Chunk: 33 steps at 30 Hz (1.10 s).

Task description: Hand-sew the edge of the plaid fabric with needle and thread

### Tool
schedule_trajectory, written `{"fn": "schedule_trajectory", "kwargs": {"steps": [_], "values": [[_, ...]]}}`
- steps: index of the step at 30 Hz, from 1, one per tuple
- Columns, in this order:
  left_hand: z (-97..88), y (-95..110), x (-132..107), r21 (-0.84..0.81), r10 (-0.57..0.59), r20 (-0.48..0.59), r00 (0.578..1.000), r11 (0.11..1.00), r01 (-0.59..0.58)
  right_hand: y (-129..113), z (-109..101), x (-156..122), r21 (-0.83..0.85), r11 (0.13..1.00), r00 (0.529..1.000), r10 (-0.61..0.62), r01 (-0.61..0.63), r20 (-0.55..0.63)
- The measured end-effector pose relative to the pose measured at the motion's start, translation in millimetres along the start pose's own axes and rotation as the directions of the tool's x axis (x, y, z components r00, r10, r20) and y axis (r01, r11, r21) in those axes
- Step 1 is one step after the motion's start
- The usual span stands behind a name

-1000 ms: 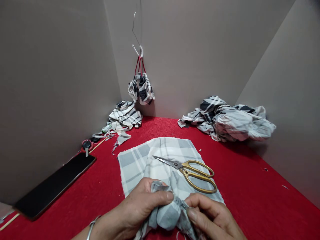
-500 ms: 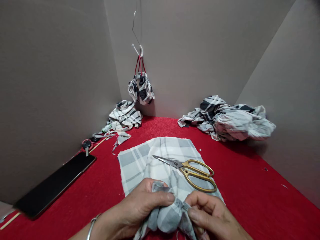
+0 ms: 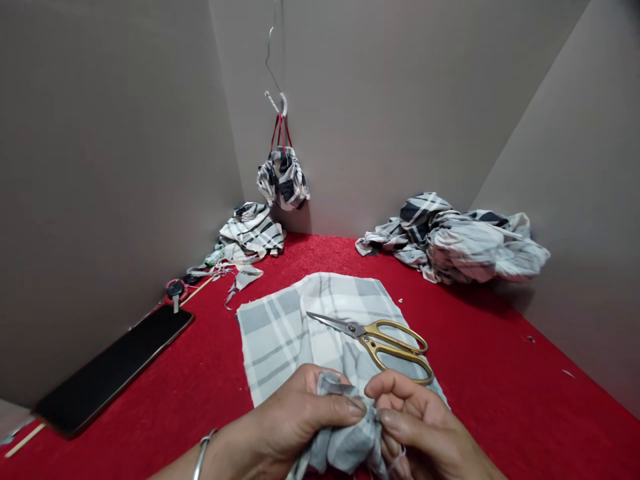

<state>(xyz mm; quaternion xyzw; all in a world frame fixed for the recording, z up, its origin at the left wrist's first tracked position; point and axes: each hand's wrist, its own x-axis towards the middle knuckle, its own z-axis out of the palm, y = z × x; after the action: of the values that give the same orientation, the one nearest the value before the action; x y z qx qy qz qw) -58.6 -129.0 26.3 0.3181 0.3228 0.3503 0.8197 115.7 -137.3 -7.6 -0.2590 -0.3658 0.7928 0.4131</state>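
A bunched piece of grey-and-white plaid cloth (image 3: pixel 345 448) is gathered between my hands at the near edge of the view. My left hand (image 3: pixel 295 417) is closed on it, the thumb pressing along the folds. On the cloth's right side, my right hand (image 3: pixel 420 427) pinches its puckered edge between thumb and forefinger. Pale thread shows by the right fingers; whether they also hold a needle cannot be made out. Just beyond, gold-handled scissors (image 3: pixel 373 338) lie on a flat plaid panel (image 3: pixel 275 327), blades pointing left.
Red fabric (image 3: pixel 480 347) covers the tabletop between grey walls. To the left lie a black phone (image 3: pixel 115 373), a key (image 3: pixel 175 293) and plaid scraps (image 3: pixel 253 230). A plaid cloth heap (image 3: pixel 465 243) sits back right. A gathered plaid piece (image 3: pixel 285 179) hangs from a hook by red cords.
My left hand has shifted right with the bunched cloth, bringing it closer to my right hand. The right hand's fingers have moved slightly at the cloth's edge. The scissors stay put.
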Motion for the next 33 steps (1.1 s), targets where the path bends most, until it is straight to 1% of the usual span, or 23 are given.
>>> {"fn": "schedule_trajectory", "kwargs": {"steps": [3, 6, 9, 11, 13, 15, 17, 18, 20, 22, 23, 25, 27, 29, 31, 33], "values": [[0.8, 3.2, -2.4, 0.001, 0.011, 0.006, 1.0, 1.0, -0.011, -4.8, 3.5, -1.7, -0.012, 1.0, 1.0, 0.007, -0.007, 0.008], [1.3, 0.5, -1.6, 0.035, 0.005, -0.005, 1.0, 0.999, -0.005, -4.7, 6.0, -2.9, -0.013, 0.999, 0.999, -0.036, 0.036, -0.005], [5.2, -2.8, 1.0, 0.049, 0.022, -0.017, 1.0, 0.999, -0.021, -2.2, 5.5, -0.7, 0.006, 0.999, 0.999, -0.031, 0.032, -0.033], [8.6, -3.2, 1.6, 0.068, 0.058, -0.054, 0.997, 0.996, -0.055, -0.9, 4.3, 2.4, 0.008, 1.0, 0.998, -0.021, 0.022, -0.061], [11.1, -2.9, 0.8, 0.148, 0.103, -0.106, 0.989, 0.985, -0.087, 0.1, 4.1, 5.1, -0.004, 1.0, 0.996, -0.021, 0.021, -0.088], [11.8, -3.6, -0.7, 0.272, 0.167, -0.147, 0.975, 0.954, -0.123, 0.7, 5.6, 6.4, -0.041, 0.999, 0.995, -0.024, 0.02, -0.099], [10.4, -5.0, -2.1, 0.36, 0.23, -0.15, 0.961, 0.918, -0.164, 0.2, 8.5, 5.8, -0.101, 0.995, 0.994, -0.039, 0.028, -0.106], [9.0, -5.3, -2.6, 0.36, 0.252, -0.145, 0.957, 0.914, -0.186, -1.3, 10.0, 5.0, -0.138, 0.99, 0.993, -0.043, 0.028, -0.107], [5.1, -3.5, -3.2, 0.296, 0.268, -0.133, 0.954, 0.93, -0.22, -7.8, 11.9, 2.5, -0.232, 0.973, 0.995, -0.031, 0.007, -0.099], [0.8, 2.7, -3.3, 0.203, 0.272, -0.158, 0.949, 0.95, -0.239, -19.8, 11.6, -0.1, -0.369, 0.93, 0.99, -0.046, -0.007, -0.134], [-1.0, 7.0, -3.3, 0.167, 0.276, -0.197, 0.941, 0.955, -0.245, -27.2, 10.6, -1.1, -0.457, 0.89, 0.983, -0.078, -0.008, -0.168], [-2.9, 16.2, -3.0, 0.056, 0.264, -0.249, 0.932, 0.964, -0.259, -42.6, 7.9, -1.6, -0.644, 0.765, 0.959, -0.188, 0.008, -0.212], [-2.2, 23.1, -2.9, -0.06, 0.237, -0.242, 0.941, 0.964, -0.258, -54.4, 6.2, 0.7, -0.777, 0.629, 0.953, -0.255, 0.033, -0.166], [-0.3, 26.3, -3.3, -0.125, 0.233, -0.188, 0.954, 0.958, -0.259, -59.7, 6.9, 5.9, -0.835, 0.546, 0.963, -0.253, 0.066, -0.089], [0.1, 26.7, -3.9, -0.141, 0.256, -0.145, 0.956, 0.951, -0.276, -59.2, 9.2, 12.9, -0.847, 0.524, 0.979, -0.204, 0.091, -0.021], [-2.7, 26.1, -3.6, -0.134, 0.294, -0.159, 0.943, 0.939, -0.315, -56.2, 11.0, 20.0, -0.821, 0.562, 0.99, -0.137, 0.101, 0.028]]}}
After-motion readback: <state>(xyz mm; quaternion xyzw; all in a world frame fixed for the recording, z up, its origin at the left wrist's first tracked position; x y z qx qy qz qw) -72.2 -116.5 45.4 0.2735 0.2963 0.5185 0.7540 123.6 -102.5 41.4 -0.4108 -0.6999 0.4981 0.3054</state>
